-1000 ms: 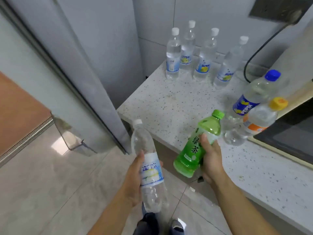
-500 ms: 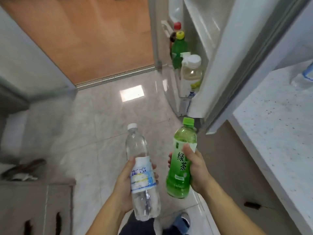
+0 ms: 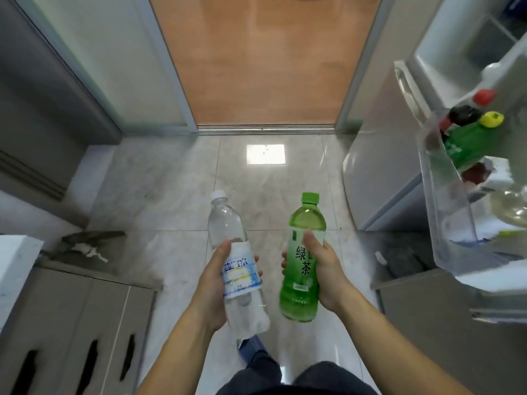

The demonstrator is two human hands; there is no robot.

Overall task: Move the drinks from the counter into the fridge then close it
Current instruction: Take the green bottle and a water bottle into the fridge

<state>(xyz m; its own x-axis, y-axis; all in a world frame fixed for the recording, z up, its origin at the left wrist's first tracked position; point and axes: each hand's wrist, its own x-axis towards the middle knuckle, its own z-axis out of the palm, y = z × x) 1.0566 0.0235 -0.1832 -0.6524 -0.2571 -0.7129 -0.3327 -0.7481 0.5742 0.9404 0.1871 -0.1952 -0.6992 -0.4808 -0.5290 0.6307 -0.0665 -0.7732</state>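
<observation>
Head view, looking down over the tiled floor (image 3: pixel 176 181). I see both hands raised in front of the body, each wrapped around one bottle.

Left hand (image 3: pixel 212 283): fingers curled around the label of a clear water bottle (image 3: pixel 236 263) with a white cap; thumb lies along the left side of the label. Bottle tilts slightly, cap leaning up and to the left.

Right hand (image 3: pixel 328 272): clamped around the middle of a green tea bottle (image 3: pixel 302 258) with a green cap; thumb presses on the front of the bottle above the printed characters. Bottle stands close to upright. The two bottles are near each other but not touching.

Fridge door (image 3: pixel 379 143) stands open at the right. Its clear door bin (image 3: pixel 445 201) holds several bottles: I make out a red cap (image 3: pixel 484 97), a dark cap (image 3: pixel 464 115), a yellow cap (image 3: pixel 491 120) on a green bottle, and a pale bottle lower down at the frame edge. Both held bottles are well left of the bin, over the floor.

A wooden floor (image 3: pixel 265 52) begins past the doorway threshold ahead. A grey cabinet (image 3: pixel 65 323) sits at lower left. A blue shoe (image 3: pixel 251 346) shows below the water bottle.
</observation>
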